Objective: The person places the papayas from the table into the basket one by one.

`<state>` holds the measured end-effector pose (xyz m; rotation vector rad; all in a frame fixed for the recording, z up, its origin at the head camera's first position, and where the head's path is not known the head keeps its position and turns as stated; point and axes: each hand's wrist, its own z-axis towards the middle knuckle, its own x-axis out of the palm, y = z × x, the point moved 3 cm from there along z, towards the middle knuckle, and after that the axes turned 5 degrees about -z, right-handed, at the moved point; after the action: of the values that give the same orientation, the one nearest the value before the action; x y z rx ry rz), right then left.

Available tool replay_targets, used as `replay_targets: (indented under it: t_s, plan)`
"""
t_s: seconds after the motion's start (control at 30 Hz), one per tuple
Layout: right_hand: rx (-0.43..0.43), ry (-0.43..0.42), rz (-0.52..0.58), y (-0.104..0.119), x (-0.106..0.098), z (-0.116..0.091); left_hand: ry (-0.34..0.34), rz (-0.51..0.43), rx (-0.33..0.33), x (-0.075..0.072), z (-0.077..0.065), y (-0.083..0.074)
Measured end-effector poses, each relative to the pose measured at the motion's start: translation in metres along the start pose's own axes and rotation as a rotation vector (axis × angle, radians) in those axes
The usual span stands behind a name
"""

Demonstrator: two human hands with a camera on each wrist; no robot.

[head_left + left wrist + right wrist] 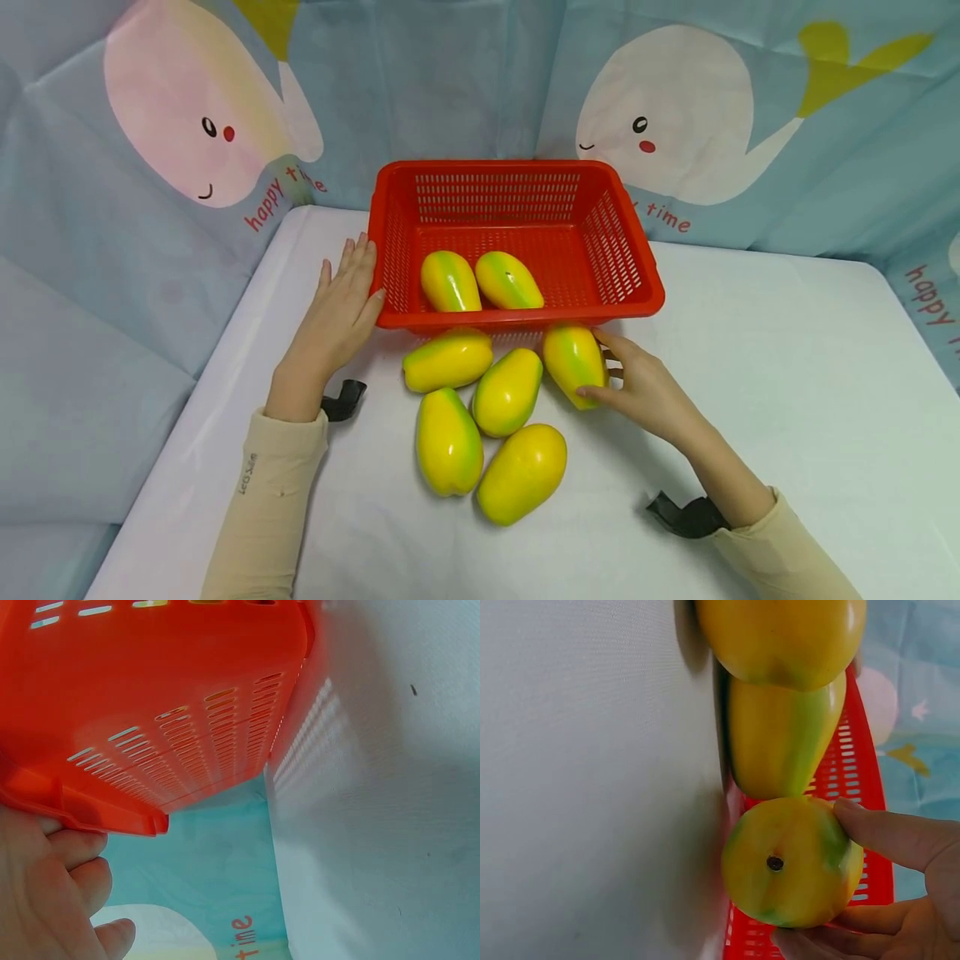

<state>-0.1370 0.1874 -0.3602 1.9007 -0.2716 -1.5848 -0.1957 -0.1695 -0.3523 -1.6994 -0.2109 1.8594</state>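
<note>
My right hand point(651, 390) grips a yellow-green mango point(573, 362) just in front of the red basket point(517, 319), thumb on one side and fingers round the other. In the right wrist view that mango point(791, 862) shows its end with a dark stem spot. At the basket's left end, my left hand point(337, 304) rests with straight fingers along the rim; the left wrist view has its fingers point(82, 847) right under the rim. Inside the basket lie two mangoes, a left one point(450, 279) and a right one point(508, 279).
Several more mangoes lie on the white table before the basket, among them one by the front wall point(448, 360) and one nearest me point(522, 475). Behind the basket hangs a blue curtain point(465, 83) printed with whales. Black straps point(686, 515) circle both wrists.
</note>
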Motion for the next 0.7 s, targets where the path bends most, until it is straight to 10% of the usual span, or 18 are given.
replay_targets:
  t_s: [0.7]
  plan:
    - [-0.040,0.020,0.049,0.009,-0.009,-0.012,-0.004,-0.002,0.002,0.001,0.000,0.000]
